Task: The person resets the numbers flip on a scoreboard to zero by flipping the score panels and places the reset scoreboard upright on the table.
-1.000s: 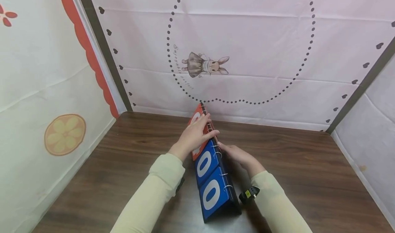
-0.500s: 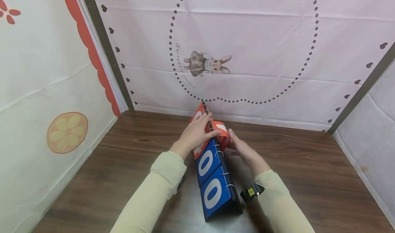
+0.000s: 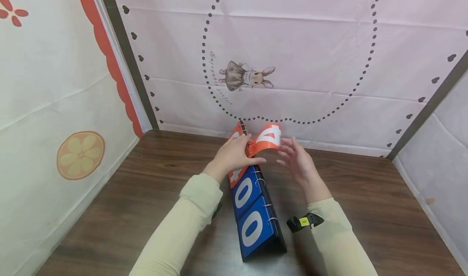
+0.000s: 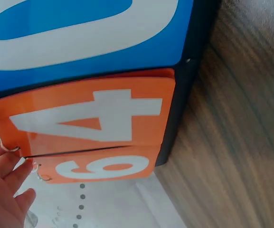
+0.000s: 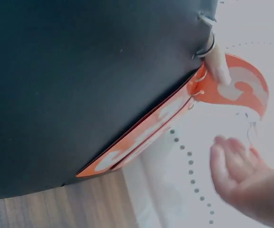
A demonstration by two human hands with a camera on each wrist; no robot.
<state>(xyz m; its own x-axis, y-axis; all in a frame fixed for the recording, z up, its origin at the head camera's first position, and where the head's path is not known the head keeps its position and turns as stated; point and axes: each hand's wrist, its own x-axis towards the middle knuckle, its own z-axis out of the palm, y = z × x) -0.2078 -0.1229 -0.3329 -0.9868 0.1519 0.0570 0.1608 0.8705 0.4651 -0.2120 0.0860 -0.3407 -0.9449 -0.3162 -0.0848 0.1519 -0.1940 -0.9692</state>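
A tent-shaped flip scoreboard stands on the table, its black back [image 5: 89,85] filling much of the right wrist view. Two blue cards [image 3: 252,229] showing 0 hang on its near half. Farther along are an orange 4 card [image 4: 146,128] and another orange card [image 4: 103,167] reading 6 or 9. My left hand [image 3: 232,156] rests over the ring spine, thumb extended. One orange flip card [image 3: 268,137] stands lifted and bent on the spine's right side. Beside its free edge is my right hand [image 3: 300,162], fingers loosely bent; the right wrist view shows them apart from the card.
The brown wooden table [image 3: 365,195] extends to both sides of the scoreboard. Behind it rises a pinkish cloth wall [image 3: 310,65] with a printed rabbit. White cloth walls [image 3: 33,85] close in the left and right sides.
The orange card has come up from the scoreboard's right side and swung upward over the spine. My right hand has moved up and right, its fingers coming away. My left hand stays on the spine.
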